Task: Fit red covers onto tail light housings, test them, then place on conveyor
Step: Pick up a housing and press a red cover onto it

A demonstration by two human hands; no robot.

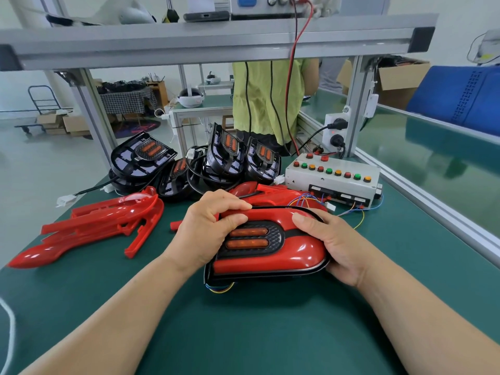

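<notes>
In the middle of the frame, a tail light housing point(266, 275) with a red cover point(297, 253) seated on top is held just above the green bench point(243, 334). Its black rim shows all round the cover's lower edge. The left grip point(208, 231) grasps the left end of the assembly, fingers curled over the cover's upper edge and thumb beside the two amber lenses point(247, 238). The right grip point(332, 247) grasps the right end, with the thumb pressed on top of the cover and the fingers wrapped underneath. Thin coloured wires point(219, 288) hang out from under the housing at its lower left. At the left of the frame, loose red covers point(102, 223) lie in a pile on the bench. Behind the hands, at centre, several bare black housings point(227, 158) stand and lean together. Another red cover point(270, 193) lies just behind the hands. To the right of centre sits a grey test box point(332, 174) with rows of red, green and orange buttons. A green conveyor belt point(433, 158) runs along the right side of the frame. A person in a yellow-green shirt point(265, 104) stands beyond the bench at upper centre.
</notes>
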